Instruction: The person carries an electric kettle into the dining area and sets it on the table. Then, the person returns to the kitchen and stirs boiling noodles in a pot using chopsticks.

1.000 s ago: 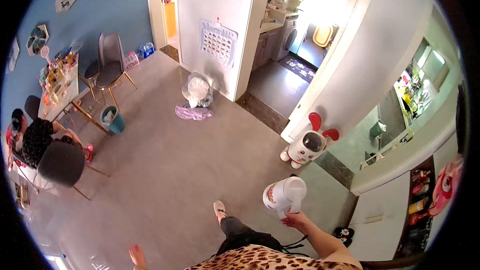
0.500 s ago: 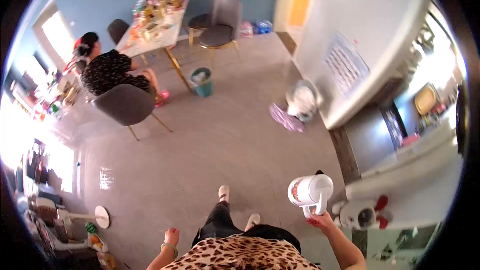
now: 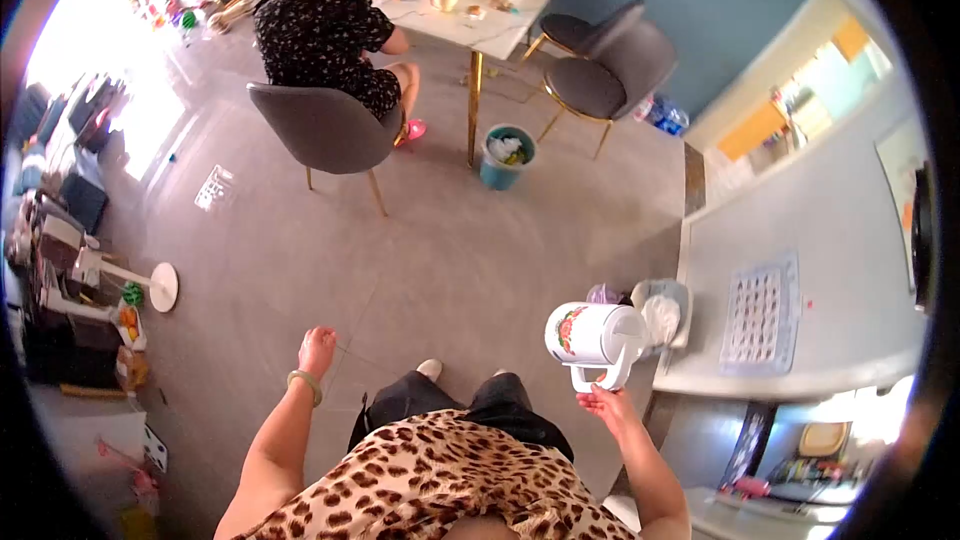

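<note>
My right hand (image 3: 608, 405) grips the handle of a white jug (image 3: 590, 332) with a red flower print on its side. The jug is held out in front of me to the right, tilted, with its grey-white round end facing right. My left hand (image 3: 318, 350) hangs out to the left with nothing in it, its fingers loosely bent. A pale bracelet (image 3: 306, 386) circles that wrist. Below me my feet stand on the grey floor (image 3: 400, 270).
A person (image 3: 320, 35) sits on a grey chair (image 3: 320, 130) at a cluttered marble-topped table (image 3: 430, 20). A teal bin (image 3: 508, 165) stands beside the table, near more chairs (image 3: 600, 80). A filled bin (image 3: 662, 315) is by the right wall. Belongings line the left side.
I have walked forward and my view has turned right, so the table and seated person appear nearer. The jug stays in my right hand. My left hand has swung forward.
</note>
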`<state>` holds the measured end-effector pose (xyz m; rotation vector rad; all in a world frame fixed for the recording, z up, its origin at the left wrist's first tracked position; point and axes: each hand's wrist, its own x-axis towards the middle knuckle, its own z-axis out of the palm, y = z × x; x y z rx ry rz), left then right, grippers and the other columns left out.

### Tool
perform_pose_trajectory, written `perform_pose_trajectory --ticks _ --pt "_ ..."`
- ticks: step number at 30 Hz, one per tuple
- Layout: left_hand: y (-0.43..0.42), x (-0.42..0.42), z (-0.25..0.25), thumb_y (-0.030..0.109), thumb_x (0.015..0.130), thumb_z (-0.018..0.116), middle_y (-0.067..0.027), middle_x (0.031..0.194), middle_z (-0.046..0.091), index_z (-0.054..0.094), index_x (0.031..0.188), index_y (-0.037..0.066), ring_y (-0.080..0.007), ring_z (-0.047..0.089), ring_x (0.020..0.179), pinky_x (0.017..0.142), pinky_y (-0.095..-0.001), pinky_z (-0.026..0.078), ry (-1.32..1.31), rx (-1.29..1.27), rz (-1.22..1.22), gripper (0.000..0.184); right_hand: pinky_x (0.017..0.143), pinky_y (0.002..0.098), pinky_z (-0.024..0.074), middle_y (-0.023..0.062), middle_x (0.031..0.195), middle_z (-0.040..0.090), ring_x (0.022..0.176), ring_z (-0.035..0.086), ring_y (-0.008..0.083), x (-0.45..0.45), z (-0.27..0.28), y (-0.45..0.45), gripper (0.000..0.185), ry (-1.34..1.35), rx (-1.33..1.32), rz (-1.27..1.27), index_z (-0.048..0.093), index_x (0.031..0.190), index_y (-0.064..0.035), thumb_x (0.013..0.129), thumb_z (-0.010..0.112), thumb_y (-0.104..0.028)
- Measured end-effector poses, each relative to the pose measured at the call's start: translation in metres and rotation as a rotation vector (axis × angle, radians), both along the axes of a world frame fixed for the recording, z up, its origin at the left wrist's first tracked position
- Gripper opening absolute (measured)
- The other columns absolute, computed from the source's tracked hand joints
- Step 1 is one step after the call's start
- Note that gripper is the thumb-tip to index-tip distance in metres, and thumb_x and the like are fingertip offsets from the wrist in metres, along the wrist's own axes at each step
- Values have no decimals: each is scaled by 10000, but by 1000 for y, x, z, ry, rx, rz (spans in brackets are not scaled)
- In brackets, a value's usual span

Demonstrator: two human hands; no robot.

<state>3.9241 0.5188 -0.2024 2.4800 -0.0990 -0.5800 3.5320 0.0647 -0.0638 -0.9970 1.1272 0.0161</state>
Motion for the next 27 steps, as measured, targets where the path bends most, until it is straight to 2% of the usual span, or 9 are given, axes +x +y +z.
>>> perform_pose_trajectory --ticks 5,7,8,10,14,15,17,22,27 --pt "-31 -4 -4 258 878 603 -111 955 618 648 985 48 -245 608 925 820 -355 484 -73 -60 216 239 742 343 539 166 976 650 829 667 223 102 8 -115 281 -29 29 260 463 1110 -100 891 628 -158" --pt "-48 10 -14 234 896 605 -60 924 636 651 973 44 -172 593 912 797 -327 482 80 -505 438 210 778 362 548 167 971 655 892 667 253 159 10 -167 241 -51 20 322 484 1118 -111 905 595 -117" --pt "-82 40 28 226 911 598 -29 922 642 664 992 65 -134 571 918 812 -316 472 72 -374 403 191 782 357 548 163 972 656 895 668 248 181 8 -191 235 -64 6 354 487 1116 -115 907 594 -120" --pt "-201 63 219 260 931 577 -83 1143 623 590 1193 35 -181 556 1099 982 -321 409 -29 -794 376 345 767 353 545 148 978 658 888 671 232 210 17 -232 249 -53 -2 445 489 1111 -102 901 614 -148" --pt "-347 116 424 372 1006 278 -217 1446 354 305 1415 -16 -310 363 1341 1103 -392 304 -43 -1700 -293 564 747 307 528 112 962 675 861 678 190 279 41 -316 303 -6 -25 630 498 1135 -124 884 654 -190" --pt "-373 133 472 403 996 284 -249 1468 295 252 1442 0 -342 322 1361 1103 -403 304 12 -1639 -693 602 760 316 532 121 960 677 876 678 198 296 45 -334 287 -6 -25 655 491 1129 -128 890 643 -178" --pt "-433 151 515 403 996 285 -247 1467 297 254 1442 1 -341 323 1360 1102 -404 305 14 -1427 -1089 601 787 333 539 139 956 682 905 678 212 329 50 -372 258 -11 -36 677 478 1118 -136 904 619 -155" --pt "-540 176 505 405 997 285 -245 1466 301 257 1441 3 -340 325 1359 1100 -408 307 -125 -1034 -1317 600 827 340 532 122 973 677 926 675 224 361 43 -437 309 -58 -37 728 472 1136 -117 886 646 -172" --pt "-621 263 482 407 997 286 -242 1465 305 261 1441 5 -339 327 1358 1099 -412 309 -159 -905 -1361 599 781 320 516 109 980 671 877 677 193 428 49 -519 404 -10 -62 693 471 1163 -118 854 685 -266"
